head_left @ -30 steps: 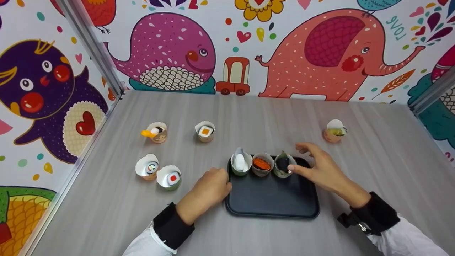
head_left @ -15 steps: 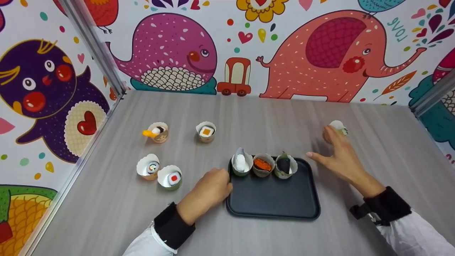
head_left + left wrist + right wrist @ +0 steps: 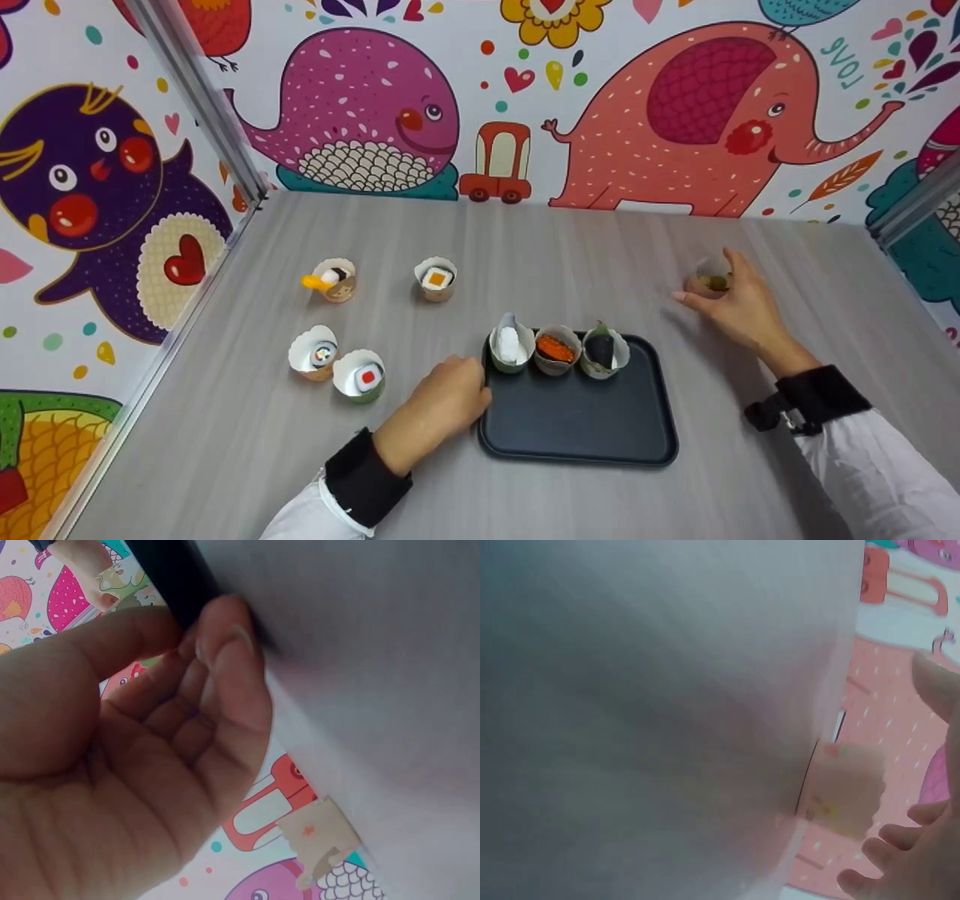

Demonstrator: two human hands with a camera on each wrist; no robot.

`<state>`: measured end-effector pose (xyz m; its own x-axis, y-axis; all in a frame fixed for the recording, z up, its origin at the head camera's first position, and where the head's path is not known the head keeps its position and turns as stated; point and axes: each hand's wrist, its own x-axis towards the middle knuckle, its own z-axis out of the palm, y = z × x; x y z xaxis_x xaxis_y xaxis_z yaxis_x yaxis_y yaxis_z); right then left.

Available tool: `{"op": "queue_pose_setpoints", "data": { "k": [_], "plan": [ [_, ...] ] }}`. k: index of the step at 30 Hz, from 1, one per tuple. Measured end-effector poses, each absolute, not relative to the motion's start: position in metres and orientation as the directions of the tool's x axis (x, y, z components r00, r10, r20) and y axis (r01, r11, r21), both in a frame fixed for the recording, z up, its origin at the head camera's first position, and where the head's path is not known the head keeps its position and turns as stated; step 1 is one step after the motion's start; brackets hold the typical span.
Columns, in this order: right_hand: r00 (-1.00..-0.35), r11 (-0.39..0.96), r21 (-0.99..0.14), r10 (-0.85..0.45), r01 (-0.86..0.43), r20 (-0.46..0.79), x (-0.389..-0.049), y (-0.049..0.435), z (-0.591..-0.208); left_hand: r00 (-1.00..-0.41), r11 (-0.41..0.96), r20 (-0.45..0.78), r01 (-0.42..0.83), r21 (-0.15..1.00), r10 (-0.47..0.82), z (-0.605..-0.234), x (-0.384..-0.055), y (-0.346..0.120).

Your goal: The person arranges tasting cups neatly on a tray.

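My left hand (image 3: 442, 394) pinches the left edge of a black tray (image 3: 577, 420); the left wrist view shows thumb and fingertips at the dark rim (image 3: 169, 577). Along the tray's far side stand three paper cups: one with a white piece (image 3: 508, 345), one with orange topping (image 3: 556, 347), one with a dark piece (image 3: 600, 348). At the far right, my right hand (image 3: 742, 307) is spread beside a paper cup (image 3: 699, 283) of toy sushi with greenish topping, thumb and fingers apart around it. In the right wrist view a gap shows between the fingers and that cup (image 3: 847, 791).
Left of the tray stand further paper cups with toy sushi: one with an orange-tailed piece (image 3: 336, 289), one with a yellow-centred piece (image 3: 436, 289), one with a round roll (image 3: 309, 356) and one with a red-centred piece (image 3: 358, 386). Cartoon-printed walls (image 3: 630, 172) bound the table.
My right hand has left the dark-piece cup on the tray and moved right and away from me to the far-right cup. My left hand stays on the tray's edge.
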<state>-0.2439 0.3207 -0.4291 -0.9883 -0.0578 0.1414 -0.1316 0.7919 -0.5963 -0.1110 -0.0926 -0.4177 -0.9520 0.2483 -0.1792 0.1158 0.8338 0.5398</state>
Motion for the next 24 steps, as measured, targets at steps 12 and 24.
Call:
{"op": "queue_pose_setpoints", "data": {
  "k": [12,24],
  "plan": [
    [-0.999,0.717,-0.695,-0.045,-0.053,0.029,-0.261,0.331,-0.433,-0.949,0.829,-0.191,0.107,0.549,0.250,-0.418,-0.112,-0.094],
    [-1.000,0.707,-0.707,-0.013,-0.004,-0.008,-0.266,0.332,-0.441,-0.952,0.832,-0.170,0.126,0.540,0.255,-0.421,-0.112,-0.094]
  ]
}}
